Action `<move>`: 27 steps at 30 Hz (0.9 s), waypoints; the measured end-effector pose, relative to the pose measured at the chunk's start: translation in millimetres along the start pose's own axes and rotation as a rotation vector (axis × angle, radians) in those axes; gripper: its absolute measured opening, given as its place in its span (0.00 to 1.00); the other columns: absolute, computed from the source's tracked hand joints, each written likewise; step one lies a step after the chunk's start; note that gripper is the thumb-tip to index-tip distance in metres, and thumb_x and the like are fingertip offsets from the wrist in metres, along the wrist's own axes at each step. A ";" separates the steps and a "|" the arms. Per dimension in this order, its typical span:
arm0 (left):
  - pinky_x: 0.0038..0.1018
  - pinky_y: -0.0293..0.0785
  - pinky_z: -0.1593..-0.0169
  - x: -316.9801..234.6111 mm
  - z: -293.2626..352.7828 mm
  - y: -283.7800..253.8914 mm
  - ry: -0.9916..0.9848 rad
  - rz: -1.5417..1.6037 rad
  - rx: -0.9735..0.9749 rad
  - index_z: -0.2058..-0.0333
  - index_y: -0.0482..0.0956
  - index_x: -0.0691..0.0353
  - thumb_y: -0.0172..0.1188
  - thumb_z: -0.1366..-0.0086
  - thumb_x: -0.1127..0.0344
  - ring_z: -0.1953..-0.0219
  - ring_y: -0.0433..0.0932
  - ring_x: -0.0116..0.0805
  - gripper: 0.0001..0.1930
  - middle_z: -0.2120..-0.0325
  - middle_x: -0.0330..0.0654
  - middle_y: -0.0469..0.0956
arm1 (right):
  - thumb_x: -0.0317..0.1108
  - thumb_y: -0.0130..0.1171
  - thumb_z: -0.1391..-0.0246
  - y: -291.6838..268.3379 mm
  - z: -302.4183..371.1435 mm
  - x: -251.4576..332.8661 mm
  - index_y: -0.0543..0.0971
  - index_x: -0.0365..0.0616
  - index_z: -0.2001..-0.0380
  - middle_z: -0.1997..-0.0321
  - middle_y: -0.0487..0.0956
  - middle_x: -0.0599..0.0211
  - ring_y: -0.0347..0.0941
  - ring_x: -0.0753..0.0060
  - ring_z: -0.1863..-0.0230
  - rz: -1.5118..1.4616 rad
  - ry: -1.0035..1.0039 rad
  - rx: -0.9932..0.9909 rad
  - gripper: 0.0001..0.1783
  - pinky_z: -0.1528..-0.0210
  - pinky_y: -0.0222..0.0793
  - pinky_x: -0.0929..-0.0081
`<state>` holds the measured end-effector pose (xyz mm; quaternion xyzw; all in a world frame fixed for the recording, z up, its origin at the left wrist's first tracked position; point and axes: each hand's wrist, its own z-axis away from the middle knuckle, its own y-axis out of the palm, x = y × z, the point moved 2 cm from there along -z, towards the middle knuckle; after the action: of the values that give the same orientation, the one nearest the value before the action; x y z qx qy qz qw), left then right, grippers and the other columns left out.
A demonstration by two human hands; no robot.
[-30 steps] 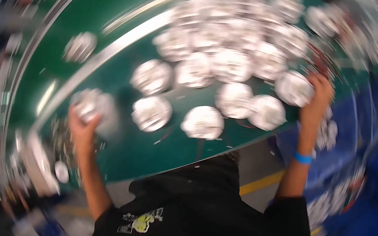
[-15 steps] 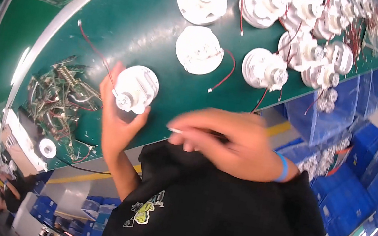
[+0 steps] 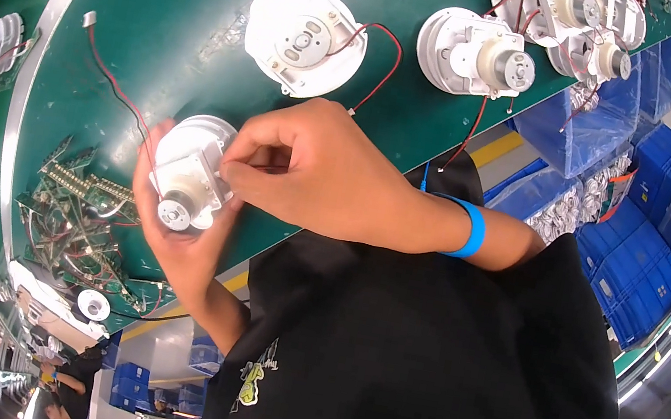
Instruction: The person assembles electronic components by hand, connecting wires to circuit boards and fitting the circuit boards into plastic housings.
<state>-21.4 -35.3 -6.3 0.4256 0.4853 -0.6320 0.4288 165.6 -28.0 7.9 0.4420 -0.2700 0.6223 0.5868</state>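
A round white plastic housing [image 3: 192, 152] with a small silver motor [image 3: 174, 214] rests in my left hand [image 3: 183, 260], whose fingers wrap its far side and lower edge. From it a red and black wire [image 3: 117, 90] runs up and left to a white plug [image 3: 90, 18]. My right hand [image 3: 319, 173], a blue band at the wrist, is pinched closed against the housing's right edge. Whatever sits between its fingertips is mostly hidden; a thin dark strand shows beside them.
Similar white motor housings [image 3: 305, 45] stand on the green table [image 3: 179, 32], ahead and to the right. A heap of circuit boards [image 3: 78, 211] lies at the left, a white ring [image 3: 93, 305] below it. Blue crates [image 3: 640, 269] stand beyond the table's right edge.
My right hand has moved left and up to the housing, its fingertips now at the edge. The left hand has shifted slightly left with the housing. The view has moved closer to the table.
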 end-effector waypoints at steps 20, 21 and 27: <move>0.41 0.54 0.33 -3.4 21.8 27.8 -0.042 -0.214 -0.257 0.40 0.63 0.71 0.76 0.55 0.68 0.38 0.64 0.47 0.44 0.42 0.49 0.68 | 0.25 0.63 0.53 17.0 6.7 -0.5 0.77 0.42 0.72 0.77 0.75 0.64 0.73 0.63 0.78 0.385 -0.266 -0.200 0.05 0.78 0.66 0.72; 0.41 0.55 0.33 -5.5 20.4 30.8 -0.082 -0.195 -0.284 0.40 0.63 0.72 0.76 0.54 0.68 0.38 0.64 0.47 0.44 0.42 0.50 0.68 | 0.26 0.61 0.52 15.4 7.0 2.2 0.76 0.41 0.73 0.76 0.76 0.61 0.74 0.57 0.76 0.358 -0.268 -0.232 0.03 0.77 0.67 0.65; 0.45 0.52 0.32 3.2 23.4 39.7 0.019 -0.154 -0.249 0.37 0.59 0.73 0.76 0.53 0.59 0.40 0.69 0.51 0.49 0.43 0.55 0.70 | 0.23 0.62 0.51 7.0 9.1 20.4 0.78 0.39 0.72 0.76 0.77 0.61 0.75 0.63 0.79 0.438 -0.161 -0.200 0.03 0.78 0.67 0.71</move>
<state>12.8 -65.0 -15.3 0.3368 0.5951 -0.5939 0.4240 162.6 -26.9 31.0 0.3610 -0.4654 0.6675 0.4556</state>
